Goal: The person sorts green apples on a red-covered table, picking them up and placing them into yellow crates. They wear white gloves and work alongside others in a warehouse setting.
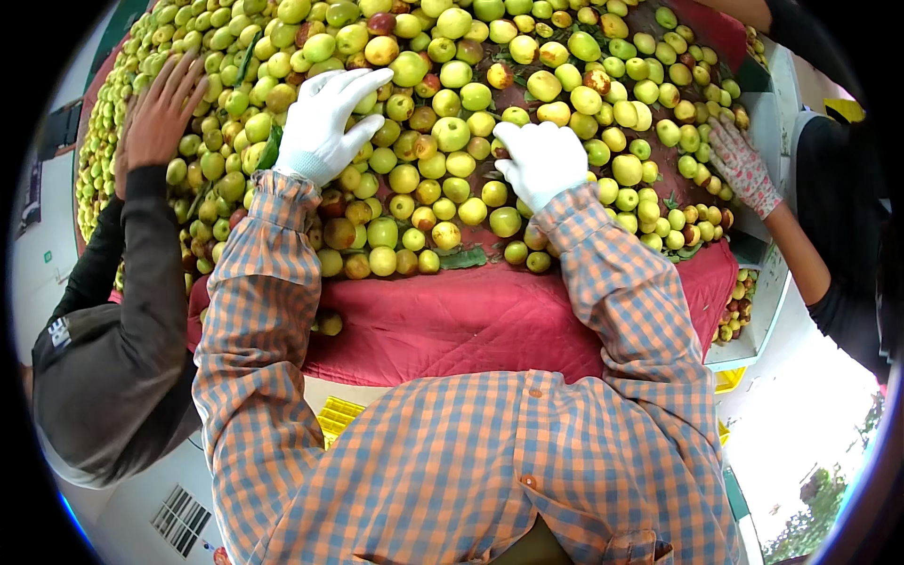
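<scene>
A broad heap of yellow-green jujubes (452, 134), some with red-brown patches, covers a table draped in red quilted cloth (459, 311). My left hand (328, 127), in a white knit glove, rests palm down on the fruit. Its thumb stands apart from the fingers, and a green jujube shows in the gap. To the right, my right hand (544, 166), gloved alike, has its fingers curled down over the fruit. A dark brownish jujube (499, 150) peeks out beside its fingertips; whether anything is held under the palm is hidden.
At left, another person's bare hand (162, 106) lies on the heap. A co-worker's flower-patterned glove (745, 162) touches fruit at right, beside a pale sorting chute (773, 296). Green leaves (462, 258) lie among the jujubes. A yellow crate (339, 417) stands below the table edge.
</scene>
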Available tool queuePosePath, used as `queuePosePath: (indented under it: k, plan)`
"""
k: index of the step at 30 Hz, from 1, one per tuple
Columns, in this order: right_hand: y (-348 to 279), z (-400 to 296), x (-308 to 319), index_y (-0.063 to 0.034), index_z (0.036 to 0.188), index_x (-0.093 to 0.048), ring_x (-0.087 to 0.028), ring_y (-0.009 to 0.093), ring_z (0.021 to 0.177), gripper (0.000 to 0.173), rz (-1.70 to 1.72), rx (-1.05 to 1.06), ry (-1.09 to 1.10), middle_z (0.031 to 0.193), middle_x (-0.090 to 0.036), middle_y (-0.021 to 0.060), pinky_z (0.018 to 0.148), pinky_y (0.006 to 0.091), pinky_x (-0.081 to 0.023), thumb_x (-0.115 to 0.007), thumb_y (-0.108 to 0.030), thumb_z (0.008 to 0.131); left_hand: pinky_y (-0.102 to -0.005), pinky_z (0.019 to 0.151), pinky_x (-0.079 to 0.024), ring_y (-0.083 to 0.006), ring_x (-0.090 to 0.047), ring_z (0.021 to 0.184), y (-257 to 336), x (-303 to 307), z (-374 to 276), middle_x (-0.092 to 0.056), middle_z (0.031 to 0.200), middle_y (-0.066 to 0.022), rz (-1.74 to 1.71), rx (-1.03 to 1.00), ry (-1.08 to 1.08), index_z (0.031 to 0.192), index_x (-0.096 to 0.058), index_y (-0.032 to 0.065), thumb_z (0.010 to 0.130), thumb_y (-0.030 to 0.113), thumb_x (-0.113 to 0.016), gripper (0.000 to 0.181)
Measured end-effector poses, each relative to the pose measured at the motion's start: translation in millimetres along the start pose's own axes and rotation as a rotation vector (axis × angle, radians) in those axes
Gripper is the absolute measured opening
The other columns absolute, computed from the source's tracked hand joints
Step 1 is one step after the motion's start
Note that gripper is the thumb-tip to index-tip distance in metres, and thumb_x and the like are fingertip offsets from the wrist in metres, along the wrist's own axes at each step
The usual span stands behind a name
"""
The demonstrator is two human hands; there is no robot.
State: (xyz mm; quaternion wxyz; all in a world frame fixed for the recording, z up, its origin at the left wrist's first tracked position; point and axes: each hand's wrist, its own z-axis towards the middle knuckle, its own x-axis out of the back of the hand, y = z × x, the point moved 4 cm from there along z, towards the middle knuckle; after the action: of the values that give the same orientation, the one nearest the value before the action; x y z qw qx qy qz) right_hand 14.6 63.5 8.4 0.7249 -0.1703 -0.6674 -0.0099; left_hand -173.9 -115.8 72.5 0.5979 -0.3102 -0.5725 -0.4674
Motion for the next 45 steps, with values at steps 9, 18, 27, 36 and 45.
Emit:
queuePosePath:
  k: [9, 18, 27, 36, 45]
  plan:
    - [15.3, -56.4, 88.6, -0.0053, 0.109, -0.064, -0.067, 0.02, 0.093, 0.043, 0.839, -0.212, 0.202, 0.102, -0.067, 0.0083, 0.081, 0.0312, -0.054, -0.081, -0.021, 0.073, -0.0436, 0.113, -0.032, -0.0332, -0.047, 0.128, 1.3, -1.5, 0.0, -0.058, 0.138, -0.0087, 0.002, -0.004, -0.035, 0.14, -0.055, 0.0206, 0.089, 0.026, -0.067, 0.052]
    - [20.4, -112.2, 116.9, -0.0037, 0.117, -0.066, -0.058, 0.017, 0.099, 0.046, 1.046, -0.222, 0.382, 0.107, -0.057, 0.0072, 0.085, 0.0309, -0.049, -0.078, -0.007, 0.073, -0.041, 0.113, -0.031, -0.0309, -0.048, 0.128, 0.4, -4.8, 4.3, -0.058, 0.137, -0.0087, 0.038, -0.048, -0.031, 0.139, -0.056, 0.0192, 0.089, 0.027, -0.066, 0.052]
    - [32.7, -139.7, 97.2, -0.0018, 0.121, -0.065, -0.061, 0.016, 0.111, 0.044, 1.368, -0.455, 0.23, 0.118, -0.062, 0.0078, 0.091, 0.0287, -0.051, -0.076, -0.01, 0.079, -0.0425, 0.111, -0.035, -0.0318, -0.049, 0.127, -0.2, -2.9, 3.6, -0.059, 0.135, -0.0086, 0.037, -0.057, 0.001, 0.135, -0.058, 0.0194, 0.088, 0.031, -0.067, 0.049]
    - [47.9, -126.2, 49.7, -0.0086, 0.109, -0.068, -0.064, 0.027, 0.088, 0.025, 0.605, -0.305, 0.117, 0.094, -0.063, 0.0107, 0.08, 0.035, -0.051, -0.067, -0.02, 0.087, -0.0446, 0.109, -0.042, -0.0355, -0.046, 0.129, 7.2, -6.3, 5.1, -0.056, 0.139, -0.0059, 0.041, 0.014, 0.001, 0.139, -0.054, 0.0242, 0.092, 0.036, -0.064, 0.049]
    - [-7.6, -59.1, 42.1, -0.0139, 0.099, -0.06, -0.064, 0.032, 0.084, 0.012, 0.372, -0.088, 0.063, 0.092, -0.062, 0.0099, 0.069, 0.0431, -0.053, -0.058, -0.025, 0.096, -0.0435, 0.11, -0.036, -0.0345, -0.049, 0.125, 8.8, -10.6, 15.5, -0.056, 0.136, -0.0128, -0.079, 0.009, -0.008, 0.141, -0.052, 0.0166, 0.094, 0.036, -0.061, 0.051]
